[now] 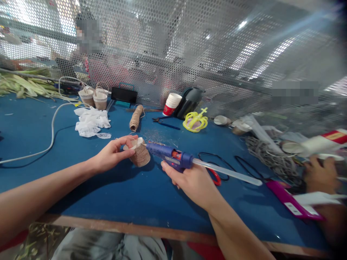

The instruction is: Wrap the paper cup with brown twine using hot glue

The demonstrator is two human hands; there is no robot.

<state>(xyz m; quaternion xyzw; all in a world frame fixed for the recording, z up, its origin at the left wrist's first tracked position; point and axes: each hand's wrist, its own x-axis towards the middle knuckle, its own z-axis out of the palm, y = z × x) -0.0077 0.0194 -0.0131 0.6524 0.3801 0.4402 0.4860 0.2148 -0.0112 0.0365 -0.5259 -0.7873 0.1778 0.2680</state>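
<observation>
My left hand (119, 151) is closed on the rim of a small paper cup (141, 155) wrapped in brown twine, holding it tilted above the blue table. In my right hand (189, 180) is a blue hot glue gun (170, 155), with a long clear glue stick (230, 171) coming out of its back. The nozzle points left and meets, or nearly meets, the twine near the cup's rim. Behind the cup lies a roll of twine (136, 117). Pliers with blue handles (166, 122) lie farther right.
Two twine-wrapped cups (100, 99) stand at the back left, near crumpled white lace (92, 122). A yellow crown-shaped piece (195, 121) and stacked paper cups (172, 104) are at the back. A purple power strip (292, 202) lies right, near another person's hand (321, 175). A white cable (52, 130) crosses the left.
</observation>
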